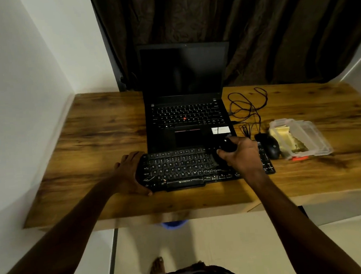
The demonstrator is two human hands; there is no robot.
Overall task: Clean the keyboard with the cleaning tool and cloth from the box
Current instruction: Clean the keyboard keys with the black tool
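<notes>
A black keyboard (184, 166) lies on the wooden desk (93, 139) in front of an open laptop. My left hand (130, 173) rests on the keyboard's left end, thumb along its front corner. My right hand (240, 153) grips a black cleaning tool (226, 145) over the keyboard's right part, near the upper keys. A clear plastic box (302, 138) with its lid open stands at the right, with a yellow cloth (279, 134) inside.
The black laptop (186, 114) stands open behind the keyboard, screen dark. A black mouse (270, 146) with a tangled cable (248, 107) lies between keyboard and box. A small orange object (299, 159) lies in front of the box. A dark curtain hangs behind; a white wall is at left.
</notes>
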